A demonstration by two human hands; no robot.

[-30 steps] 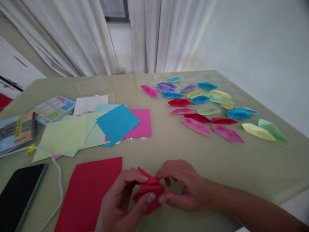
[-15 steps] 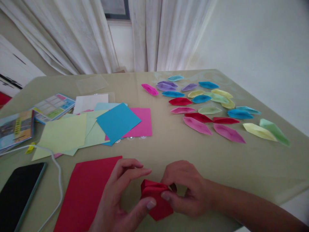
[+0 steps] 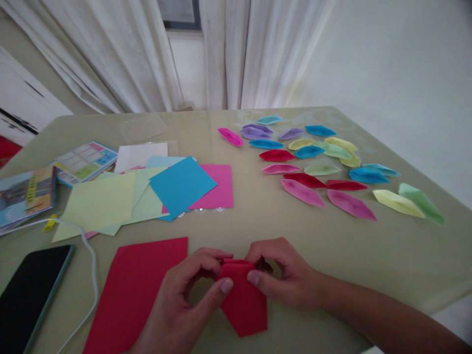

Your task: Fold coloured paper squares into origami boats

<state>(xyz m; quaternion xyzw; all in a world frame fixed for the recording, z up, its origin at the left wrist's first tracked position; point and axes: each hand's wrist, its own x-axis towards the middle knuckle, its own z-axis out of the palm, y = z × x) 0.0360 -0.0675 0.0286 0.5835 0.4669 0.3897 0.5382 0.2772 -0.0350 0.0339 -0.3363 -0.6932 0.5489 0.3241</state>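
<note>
A folded piece of red paper is held upright at the near edge of the table, pinched at its top by both hands. My left hand grips the upper left corner between thumb and fingers. On the upper right corner, my right hand has its thumb in front and its fingers behind, partly hidden. The paper's top edge shows several layers, and its lower end comes to a blunt point. Beside my left hand lies a flat red sheet, partly covered by that hand.
Several folded paper boats in many colours lie at the right. Left of them is a spread of square sheets, a blue one on top. A phone, a white cable and booklets are at the far left.
My left fingers have closed from spread onto the red paper's upper left corner. The paper now stands more upright, its top layers pressed closer together.
</note>
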